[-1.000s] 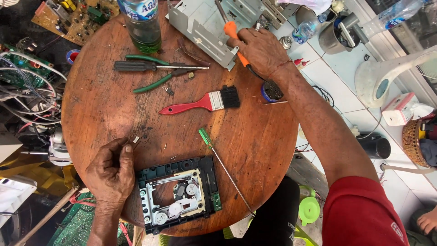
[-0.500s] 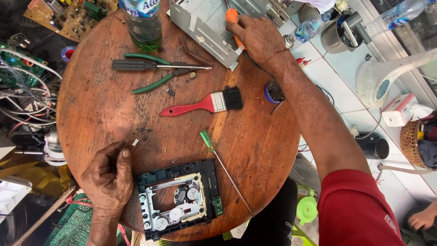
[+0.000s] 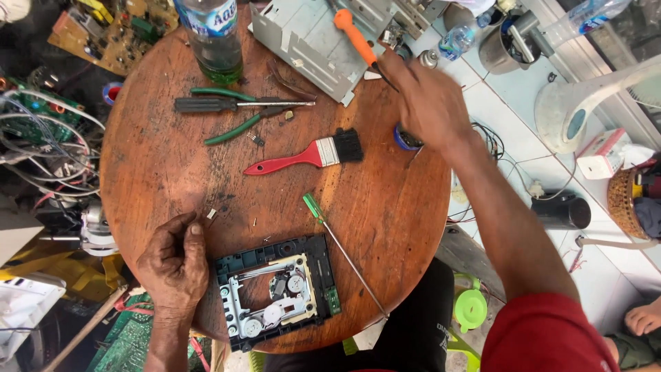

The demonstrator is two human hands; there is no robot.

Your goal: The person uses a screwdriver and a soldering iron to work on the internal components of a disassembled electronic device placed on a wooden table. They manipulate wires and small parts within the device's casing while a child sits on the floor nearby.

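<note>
**Right hand closing on the orange screwdriver at the far edge**

Since half a second ago, my right hand (image 3: 428, 103) has drifted rightward and a little nearer along the far edge of the round brown wooden tabletop (image 3: 165, 172), while the left hand (image 3: 175, 265) has stayed put beside the drive mechanism.

What matters most is how the orange-handled screwdriver (image 3: 354, 38) lies against my right hand. Its long axis runs diagonally, handle up and away to the left over the grey sheet-metal chassis (image 3: 303, 41), dark shaft slanting down to the right until it disappears under my fingertips. So the tool extends away from the hand toward the upper left, and the right hand is far nearer to it than the left. The fingers are curled over the shaft end; I judge the grip to be narrow and pinching the shaft, though the contact itself is hidden by the back of the hand. A small blue round object (image 3: 407, 140) sits just under the wrist.

My left hand rests on the near-left part of the tabletop, thumb and forefinger drawn together in a tight grip; whether it pinches anything I cannot tell. A tiny pale piece (image 3: 211, 214) lies just beyond its fingertips. Just to its right sits the black-framed disc drive mechanism (image 3: 275, 293), and a green-handled thin screwdriver (image 3: 342, 252) lies diagonally past that. A red-handled paintbrush (image 3: 306, 156) lies at mid-table, well apart from both hands.
</note>
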